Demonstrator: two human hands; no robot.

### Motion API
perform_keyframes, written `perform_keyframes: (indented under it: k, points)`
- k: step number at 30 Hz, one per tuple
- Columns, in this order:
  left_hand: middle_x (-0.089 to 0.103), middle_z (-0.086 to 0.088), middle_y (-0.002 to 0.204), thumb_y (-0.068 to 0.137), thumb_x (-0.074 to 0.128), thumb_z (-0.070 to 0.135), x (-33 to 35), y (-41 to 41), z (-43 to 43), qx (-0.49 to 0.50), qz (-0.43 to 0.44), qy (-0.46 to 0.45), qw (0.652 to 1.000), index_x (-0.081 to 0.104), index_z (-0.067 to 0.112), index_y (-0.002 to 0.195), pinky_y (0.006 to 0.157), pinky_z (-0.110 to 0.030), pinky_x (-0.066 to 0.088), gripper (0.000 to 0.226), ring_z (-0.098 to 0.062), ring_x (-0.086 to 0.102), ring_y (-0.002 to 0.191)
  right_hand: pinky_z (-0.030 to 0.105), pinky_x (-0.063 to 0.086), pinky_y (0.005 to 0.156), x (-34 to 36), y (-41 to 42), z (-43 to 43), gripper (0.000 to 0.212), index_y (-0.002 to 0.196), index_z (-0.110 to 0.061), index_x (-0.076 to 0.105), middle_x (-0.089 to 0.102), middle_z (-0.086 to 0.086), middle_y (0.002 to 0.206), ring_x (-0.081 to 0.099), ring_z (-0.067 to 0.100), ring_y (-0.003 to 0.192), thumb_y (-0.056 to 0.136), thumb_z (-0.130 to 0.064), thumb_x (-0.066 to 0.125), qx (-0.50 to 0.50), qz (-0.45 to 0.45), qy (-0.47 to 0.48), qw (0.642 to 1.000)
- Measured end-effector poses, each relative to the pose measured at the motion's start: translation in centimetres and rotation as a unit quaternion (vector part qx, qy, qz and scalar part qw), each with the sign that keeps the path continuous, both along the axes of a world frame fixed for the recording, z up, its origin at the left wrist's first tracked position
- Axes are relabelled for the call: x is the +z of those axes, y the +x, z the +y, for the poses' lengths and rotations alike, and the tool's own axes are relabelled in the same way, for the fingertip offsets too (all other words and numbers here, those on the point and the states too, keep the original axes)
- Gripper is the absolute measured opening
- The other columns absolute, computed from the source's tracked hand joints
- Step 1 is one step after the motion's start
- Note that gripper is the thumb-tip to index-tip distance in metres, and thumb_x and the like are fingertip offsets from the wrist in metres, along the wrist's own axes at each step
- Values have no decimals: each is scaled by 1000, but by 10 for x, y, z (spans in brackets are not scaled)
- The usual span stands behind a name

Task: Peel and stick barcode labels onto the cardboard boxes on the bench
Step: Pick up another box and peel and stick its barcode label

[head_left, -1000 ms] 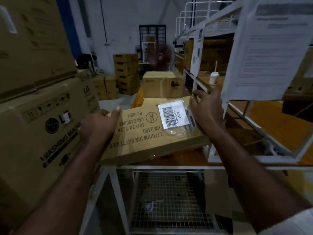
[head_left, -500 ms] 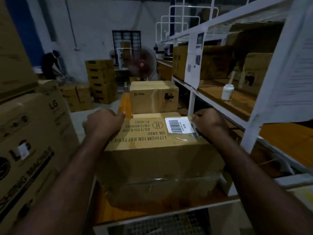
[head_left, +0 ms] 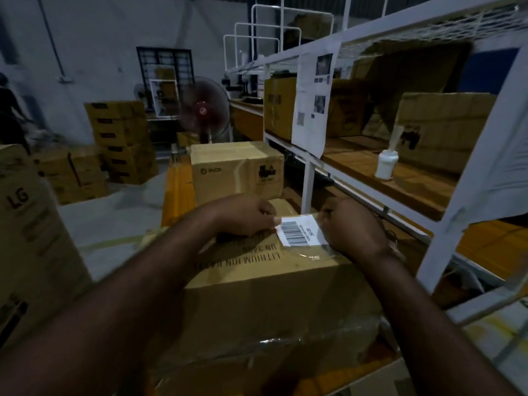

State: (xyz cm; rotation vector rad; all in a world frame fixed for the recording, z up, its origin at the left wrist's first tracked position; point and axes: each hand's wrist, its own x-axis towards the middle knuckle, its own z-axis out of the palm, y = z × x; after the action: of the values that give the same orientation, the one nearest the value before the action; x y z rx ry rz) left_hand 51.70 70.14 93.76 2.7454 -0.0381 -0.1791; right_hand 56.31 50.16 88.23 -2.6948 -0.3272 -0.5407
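A cardboard box [head_left: 271, 295] printed "LITHIUM ION BATTERIES" stands on the orange bench [head_left: 177, 181] right in front of me. A white barcode label [head_left: 300, 232] lies on its top near the far right corner. My left hand [head_left: 245, 214] rests on the box top, its fingertips pinched at the label's left edge. At the label's right edge sits my right hand [head_left: 351, 227], fingers curled and hiding that edge. Whether the label lies fully flat I cannot tell. A second box [head_left: 228, 172] marked PICO stands just behind.
A white shelf rack [head_left: 308, 181] runs along the right, holding cartons and a white bottle [head_left: 386, 164], with a paper sheet [head_left: 313, 101] hanging from it. A big LG carton [head_left: 25, 238] stands close on the left. A fan [head_left: 204, 107] and stacked boxes fill the back.
The box was tilted up off the bench, then set down flat. Both hands left the box's far corners and came together at the label.
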Motion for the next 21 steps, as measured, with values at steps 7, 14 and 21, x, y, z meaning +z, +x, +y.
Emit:
perform_keyframes:
  k: [7, 14, 21]
  points:
    - [59, 2, 137, 88, 68, 49, 11, 23, -9, -51, 9, -12, 999, 52, 25, 139, 98, -37, 48, 59, -17, 57, 117, 47, 54, 81, 8, 19, 16, 12, 87, -29, 67, 66, -5, 83, 63, 17, 81, 93, -28, 56, 23, 52, 74, 996]
    - [59, 12, 129, 84, 70, 53, -5, 24, 4, -30, 6, -15, 999, 54, 34, 135, 89, -34, 52, 57, -11, 60, 105, 48, 54, 83, 7, 34, 28, 22, 88, -25, 70, 67, -8, 79, 64, 17, 80, 93, -38, 53, 98, 64, 29, 993]
    - [61, 8, 130, 80, 73, 54, -10, 26, 5, -28, 8, -48, 998, 55, 32, 135, 97, -41, 51, 63, -12, 60, 108, 46, 55, 83, 12, 26, 21, 19, 99, -28, 73, 73, -8, 97, 66, 12, 90, 91, -39, 60, 156, 56, 25, 986]
